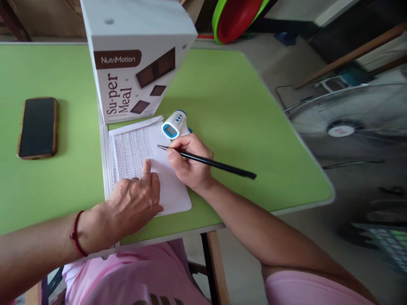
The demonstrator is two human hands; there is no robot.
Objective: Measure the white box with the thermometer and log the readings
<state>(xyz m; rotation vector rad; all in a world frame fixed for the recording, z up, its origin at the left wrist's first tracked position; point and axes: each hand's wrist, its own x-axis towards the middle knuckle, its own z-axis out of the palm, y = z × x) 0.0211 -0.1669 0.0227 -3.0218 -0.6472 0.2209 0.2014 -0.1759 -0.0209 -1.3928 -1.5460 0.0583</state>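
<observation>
One bare right hand grips a long, slim black pen, its silvery tip at the blank area beside dense handwritten rows on white paper sheets atop a green table. The bare left hand, index finger outstretched, rests on the page, grasping nothing. Writing appears in hand; the next stroke likely calls for steadied paper.
</observation>
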